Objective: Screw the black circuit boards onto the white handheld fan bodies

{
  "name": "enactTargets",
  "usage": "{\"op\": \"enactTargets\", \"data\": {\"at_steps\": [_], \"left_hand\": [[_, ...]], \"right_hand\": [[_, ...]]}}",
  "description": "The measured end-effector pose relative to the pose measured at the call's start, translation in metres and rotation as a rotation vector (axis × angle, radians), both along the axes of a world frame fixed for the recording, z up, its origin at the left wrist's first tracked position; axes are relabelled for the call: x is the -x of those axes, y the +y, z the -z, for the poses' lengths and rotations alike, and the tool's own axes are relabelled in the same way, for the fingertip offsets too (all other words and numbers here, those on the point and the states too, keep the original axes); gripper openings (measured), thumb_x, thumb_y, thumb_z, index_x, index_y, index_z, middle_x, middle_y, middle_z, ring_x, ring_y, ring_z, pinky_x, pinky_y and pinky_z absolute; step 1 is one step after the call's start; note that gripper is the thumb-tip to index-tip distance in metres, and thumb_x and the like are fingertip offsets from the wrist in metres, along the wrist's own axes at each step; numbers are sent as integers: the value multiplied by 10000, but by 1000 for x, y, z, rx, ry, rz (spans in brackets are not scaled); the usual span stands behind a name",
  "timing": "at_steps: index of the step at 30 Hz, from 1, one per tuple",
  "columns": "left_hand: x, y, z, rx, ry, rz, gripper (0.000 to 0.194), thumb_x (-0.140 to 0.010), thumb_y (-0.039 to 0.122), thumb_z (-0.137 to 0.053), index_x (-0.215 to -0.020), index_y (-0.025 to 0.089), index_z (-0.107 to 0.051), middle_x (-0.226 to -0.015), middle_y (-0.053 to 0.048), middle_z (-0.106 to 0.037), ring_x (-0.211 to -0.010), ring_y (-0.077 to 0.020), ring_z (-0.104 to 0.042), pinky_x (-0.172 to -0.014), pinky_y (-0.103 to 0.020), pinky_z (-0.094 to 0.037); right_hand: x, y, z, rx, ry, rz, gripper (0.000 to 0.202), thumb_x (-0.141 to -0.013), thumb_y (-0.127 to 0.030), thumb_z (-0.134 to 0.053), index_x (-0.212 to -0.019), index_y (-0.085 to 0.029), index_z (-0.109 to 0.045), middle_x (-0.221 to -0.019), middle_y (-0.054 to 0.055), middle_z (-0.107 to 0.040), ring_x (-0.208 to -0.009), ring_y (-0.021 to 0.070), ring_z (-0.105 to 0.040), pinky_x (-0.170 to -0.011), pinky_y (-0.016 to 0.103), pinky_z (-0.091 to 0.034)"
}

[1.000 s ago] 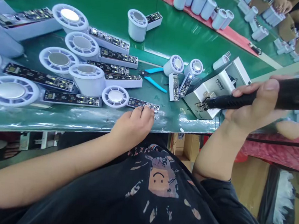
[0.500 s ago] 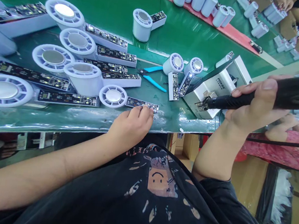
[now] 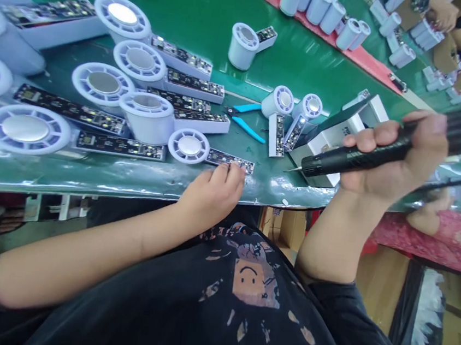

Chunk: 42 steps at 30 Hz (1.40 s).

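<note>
In my right hand (image 3: pixel 400 157) is a black electric screwdriver (image 3: pixel 351 156), its thin bit pointing left above the table, just in front of a white and black box (image 3: pixel 336 145). My left hand (image 3: pixel 214 190) has its fingers curled on the circuit-board end of a white device (image 3: pixel 189 145) near the table's front edge. Similar white devices with round vented heads and exposed boards lie to the left, such as one nearest the edge (image 3: pixel 24 129). Two smaller ones (image 3: pixel 276 136) (image 3: pixel 295 132) lean between the blue-handled pliers (image 3: pixel 249 129) and the box.
One more device (image 3: pixel 243 46) stands farther back on the green table (image 3: pixel 182 3). White cylinders (image 3: pixel 319 6) line a pink strip (image 3: pixel 374 61). At the upper right are a person's hands (image 3: pixel 442 16) among more parts. Cardboard boxes (image 3: pixel 292 228) lie below the table.
My right hand has drawn the screwdriver away from the box's front fixture, and its bit now shows. My left hand stays on the same device. The view has shifted slightly.
</note>
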<state>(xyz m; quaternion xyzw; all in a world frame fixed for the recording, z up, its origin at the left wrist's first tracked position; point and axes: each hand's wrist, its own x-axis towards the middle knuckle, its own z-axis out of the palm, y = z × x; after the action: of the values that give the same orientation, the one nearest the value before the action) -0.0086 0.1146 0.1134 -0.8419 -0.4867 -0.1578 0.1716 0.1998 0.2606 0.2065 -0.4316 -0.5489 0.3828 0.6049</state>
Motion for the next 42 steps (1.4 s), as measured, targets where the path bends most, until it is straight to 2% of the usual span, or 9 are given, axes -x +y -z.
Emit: {"op": "enactTargets", "data": {"at_steps": [5,8,11,15,18,21,28,36,42], "left_hand": [[-5,-5,6,62,43,-44,337,-966,74,-461,-1197,16,-699,-1139,-198,-744,-938,-263,-720,-598,-293,-526],[-7,-5,4,135,65,-56,364,-975,70,-439,-1246,5,-673,-1177,-217,-730,-976,-268,-723,-589,-279,-531],[-7,-3,-2,240,27,-53,382,-980,66,-415,-1260,-8,-665,-1198,-234,-717,-999,-281,-721,-561,-279,-523],[-6,-2,-10,316,22,-59,413,-978,52,-369,-1251,14,-676,-1184,-220,-718,-1011,-275,-708,-534,-279,-510],[-5,-1,-13,305,-12,-70,372,-971,38,-395,-1182,10,-699,-1061,-199,-738,-930,-253,-709,-510,-274,-458],[-5,-1,-12,291,-46,-68,331,-963,32,-426,-1132,14,-710,-994,-178,-741,-878,-242,-703,-516,-279,-420],[-5,-1,-11,318,-8,-44,380,-964,53,-391,-1155,50,-719,-1120,-187,-729,-917,-237,-697,-501,-271,-403],[-6,-2,-8,271,51,-58,424,-935,28,-379,-1169,67,-730,-1141,-188,-725,-938,-244,-693,-506,-275,-413],[-13,-5,-2,482,-83,-60,449,-978,62,-409,-1371,105,-621,-1392,-191,-623,-1162,-298,-643,-716,-332,-523]], "right_hand": [[76,-33,-3,20,272,-146,200,-854,-390,-590,-880,-251,-450,-596,-114,-448,-480,32,-518,-506,217,-482],[119,-39,8,-2,333,-212,171,-849,-343,-599,-877,-239,-465,-553,-123,-450,-438,33,-491,-476,211,-456],[141,-40,23,-37,324,-237,206,-797,-321,-649,-884,-233,-485,-547,-118,-440,-407,51,-475,-440,225,-438],[144,-43,34,-24,202,-229,230,-841,-387,-661,-914,-244,-495,-617,-86,-409,-445,66,-493,-445,248,-440],[142,-46,35,-17,141,-216,306,-847,-475,-680,-936,-250,-492,-648,-73,-370,-469,73,-495,-458,263,-449],[143,-48,33,27,147,-210,304,-810,-449,-711,-919,-248,-511,-650,-68,-374,-471,83,-488,-470,285,-455],[148,-55,33,3,245,-284,189,-802,-288,-719,-894,-242,-561,-637,-65,-426,-492,88,-528,-489,267,-458],[150,-53,38,-80,190,-323,188,-802,-289,-737,-806,-245,-554,-671,-56,-493,-468,81,-435,-509,296,-463],[161,-58,43,-105,144,-265,235,-759,-358,-788,-801,-243,-588,-639,-60,-525,-521,113,-551,-643,353,-592]]}}
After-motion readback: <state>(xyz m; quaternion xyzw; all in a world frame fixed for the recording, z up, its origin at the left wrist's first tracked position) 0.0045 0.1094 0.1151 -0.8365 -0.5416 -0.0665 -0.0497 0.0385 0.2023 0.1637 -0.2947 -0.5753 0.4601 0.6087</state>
